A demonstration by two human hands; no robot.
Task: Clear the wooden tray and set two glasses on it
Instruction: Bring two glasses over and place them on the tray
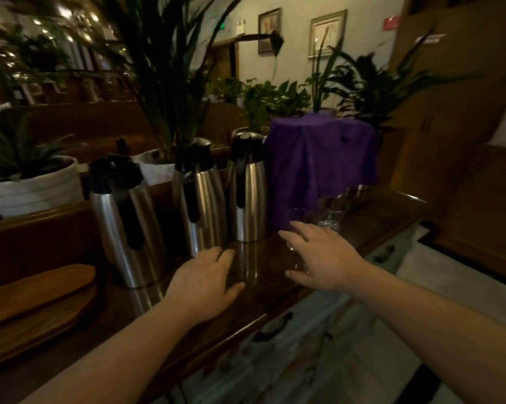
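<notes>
Wooden tray (33, 301) lies at the left end of the dark countertop (263, 269), with nothing seen on its bare top. Three steel jugs stand in a row behind the hands: one (126, 225) nearest the tray, a second (199, 196) in the middle, a third (247, 188) beside a purple cloth (321, 158) draped over something. The left hand (202, 282) hovers flat and spread over the counter, holding nothing. The right hand (319, 253) is spread wide around a clear glass (297, 217), fingers beside it; whether they touch it is unclear. More glasses (333, 211) stand just past it, at the foot of the cloth. Potted plants (30, 182) line the ledge behind.
</notes>
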